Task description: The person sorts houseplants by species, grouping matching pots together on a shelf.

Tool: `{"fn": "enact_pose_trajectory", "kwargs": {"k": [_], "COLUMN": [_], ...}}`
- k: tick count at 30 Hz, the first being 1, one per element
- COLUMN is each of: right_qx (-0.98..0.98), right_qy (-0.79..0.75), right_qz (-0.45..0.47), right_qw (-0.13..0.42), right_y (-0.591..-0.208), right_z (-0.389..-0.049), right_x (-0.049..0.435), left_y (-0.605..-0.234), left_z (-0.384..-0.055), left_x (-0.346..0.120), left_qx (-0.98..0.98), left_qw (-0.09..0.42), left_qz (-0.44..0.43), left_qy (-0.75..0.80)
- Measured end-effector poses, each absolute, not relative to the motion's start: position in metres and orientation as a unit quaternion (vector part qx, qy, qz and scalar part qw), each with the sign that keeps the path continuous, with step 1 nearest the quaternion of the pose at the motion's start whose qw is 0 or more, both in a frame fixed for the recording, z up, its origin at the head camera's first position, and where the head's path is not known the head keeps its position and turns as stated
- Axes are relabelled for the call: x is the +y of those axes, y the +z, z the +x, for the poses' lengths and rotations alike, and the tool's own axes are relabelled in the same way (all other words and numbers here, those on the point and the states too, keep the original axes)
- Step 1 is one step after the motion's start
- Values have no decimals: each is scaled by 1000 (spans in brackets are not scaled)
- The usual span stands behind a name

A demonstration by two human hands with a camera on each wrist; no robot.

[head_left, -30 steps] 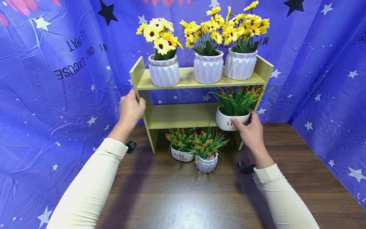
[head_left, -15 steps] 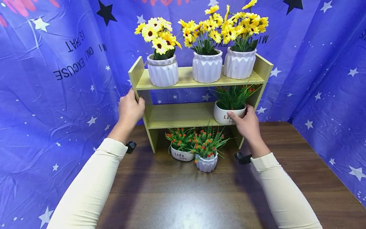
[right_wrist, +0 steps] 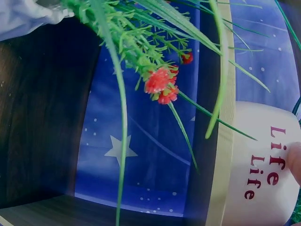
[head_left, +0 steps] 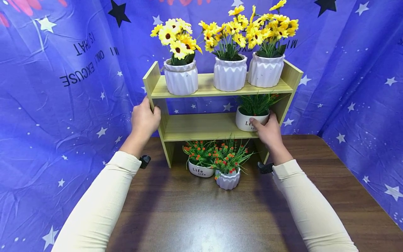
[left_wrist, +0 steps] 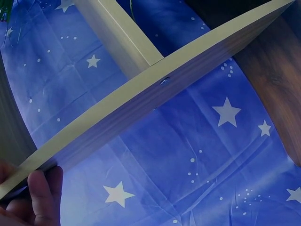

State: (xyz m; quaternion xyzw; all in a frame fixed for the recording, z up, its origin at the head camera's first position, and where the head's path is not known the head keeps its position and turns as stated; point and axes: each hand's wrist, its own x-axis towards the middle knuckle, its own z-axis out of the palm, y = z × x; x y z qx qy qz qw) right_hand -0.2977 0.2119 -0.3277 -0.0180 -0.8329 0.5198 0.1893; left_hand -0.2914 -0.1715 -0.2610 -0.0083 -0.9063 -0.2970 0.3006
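Observation:
My right hand (head_left: 270, 133) grips the right end of a white oval flowerpot (head_left: 247, 120) lettered "Life", its thumb on the front wall. The pot, planted with grass and small red flowers, is at the right end of the middle shelf (head_left: 201, 126); the top board cuts across its upper leaves. In the right wrist view, the lettered flowerpot (right_wrist: 263, 165) shows beside the shelf edge, with a thumb tip at its side. My left hand (head_left: 145, 119) holds the left side panel of the wooden rack (head_left: 151, 82); in the left wrist view, fingers (left_wrist: 41, 193) wrap the panel edge.
Three white pots with yellow flowers line the top shelf, the left flowerpot (head_left: 181, 78) tied with twine. Below, another oval flowerpot (head_left: 200, 170) and a small fluted flowerpot (head_left: 228, 181) stand on the brown table (head_left: 189, 217). A blue star-patterned curtain (head_left: 78, 105) hangs behind.
My right hand has carried the oval flowerpot inward and slightly left, from in front of the rack to farther back over the middle shelf. The left hand has stayed on the side panel.

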Motion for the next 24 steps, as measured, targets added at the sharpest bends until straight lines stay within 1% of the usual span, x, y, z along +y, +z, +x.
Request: {"fn": "enact_pose_trajectory", "kwargs": {"k": [5, 7, 15, 19, 24], "right_qx": [-846, -856, -839, -823, -806], "right_qy": [499, 481, 499, 511, 533], "right_qz": [-21, -22, -33, -29, -23], "right_qw": [184, 190, 216, 246, 259], "right_y": [-328, -328, -329, -342, -362], "right_z": [-293, -287, -250, -232, -210], "right_x": [215, 216, 216, 213, 207], "left_y": [-261, -261, -260, -261, -262], "left_z": [-291, -291, -291, -292, -291], "left_x": [-170, -170, -168, -169, -170], "left_qx": [-909, -909, -904, -904, -904], "left_qw": [295, 294, 305, 309, 310], "left_qz": [-3, -3, -12, -9, -10], "left_qy": [-295, -295, -298, -296, -295]}}
